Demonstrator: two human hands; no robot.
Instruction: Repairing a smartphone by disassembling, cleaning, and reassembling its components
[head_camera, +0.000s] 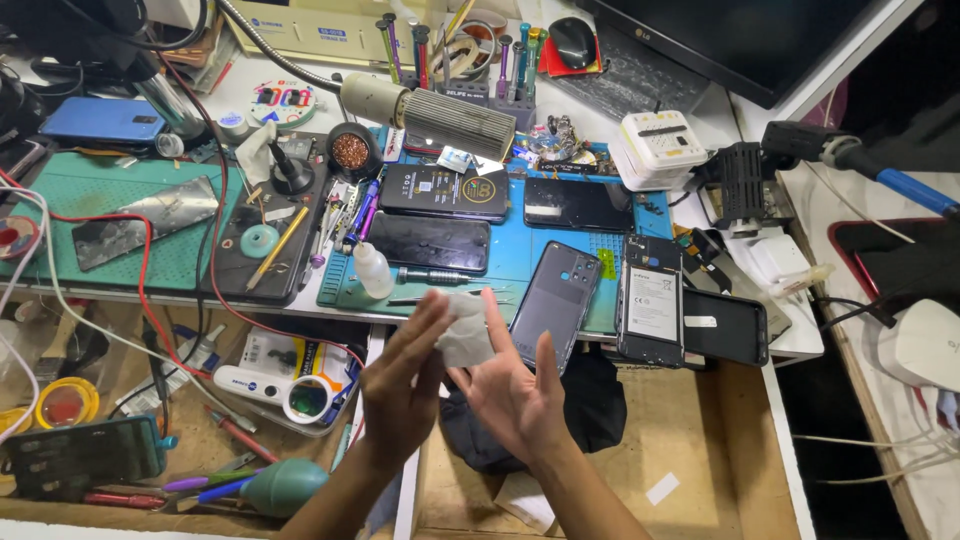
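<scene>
The person's left hand (400, 385) and right hand (510, 385) are raised together in front of the tabletop (700, 205), palms facing each other, with a small crumpled white wipe (465, 330) pinched between their fingertips. Each hand's grip is loose, fingers mostly straight, only the tips closing on the wipe.

Just behind the wipe, a blue work mat (520, 250) covers the middle of the white tabletop. On it lie several dark phones, a grey phone back cover (555, 300) at its front edge, and a small clear dropper bottle (372, 272). To the right an opened phone (652, 300) shows its battery. A green cutting mat (60, 200) lies to the left, and a desk lamp (440, 115) leans over the mat. A monitor (740, 40) stands at the back right. Below the tabletop, an open wooden drawer (700, 430) holds a dark cloth (590, 400), beside another drawer cluttered with tools.
</scene>
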